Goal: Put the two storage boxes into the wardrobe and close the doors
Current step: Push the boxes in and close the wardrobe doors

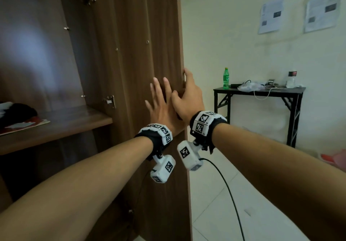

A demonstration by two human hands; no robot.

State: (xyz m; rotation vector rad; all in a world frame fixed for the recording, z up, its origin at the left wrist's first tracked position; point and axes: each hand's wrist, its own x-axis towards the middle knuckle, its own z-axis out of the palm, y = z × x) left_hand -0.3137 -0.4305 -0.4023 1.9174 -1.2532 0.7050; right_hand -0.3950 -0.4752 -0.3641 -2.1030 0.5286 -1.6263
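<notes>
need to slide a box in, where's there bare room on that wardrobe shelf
The wardrobe shelf is bare on its right half, between the flat papers and the hinged side panel. The left end is crowded with dark clothes. Both hands, left hand and right hand, rest on the open door.

Both hands [176, 98] on wardrobe door [146, 53], open

We see the wardrobe [46, 57], dark brown wood grain, standing open. Its right-hand door [146, 35] is swung out towards us, edge-on, with two metal hinges joining it to the wardrobe's side panel. Inside the wardrobe a wooden shelf [71, 121] runs across at mid height. We cannot make out either storage box inside the wardrobe.
</notes>
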